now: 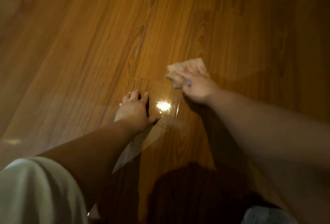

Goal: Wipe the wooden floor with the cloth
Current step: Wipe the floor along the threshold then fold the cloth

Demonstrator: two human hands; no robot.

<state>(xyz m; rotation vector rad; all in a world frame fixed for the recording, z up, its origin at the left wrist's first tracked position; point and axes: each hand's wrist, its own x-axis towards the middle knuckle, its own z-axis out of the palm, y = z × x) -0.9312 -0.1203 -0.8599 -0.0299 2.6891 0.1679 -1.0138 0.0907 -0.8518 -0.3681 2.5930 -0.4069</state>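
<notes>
The wooden floor [110, 33] of orange-brown planks fills the head view. My right hand [199, 88] presses a pale crumpled cloth [184, 71] onto the floor right of centre; both are blurred by motion. Part of the cloth sticks out beyond my fingers to the upper left. My left hand [134, 108] rests flat on the floor left of the cloth, with its fingers spread and nothing in it. A bright glare spot [163, 106] lies on the floor between the two hands.
My pale sleeve [39, 190] fills the lower left corner. A dark shadow of my head [192, 193] falls on the planks at the bottom centre. A bluish-grey piece of fabric [264, 215] shows at the bottom right edge.
</notes>
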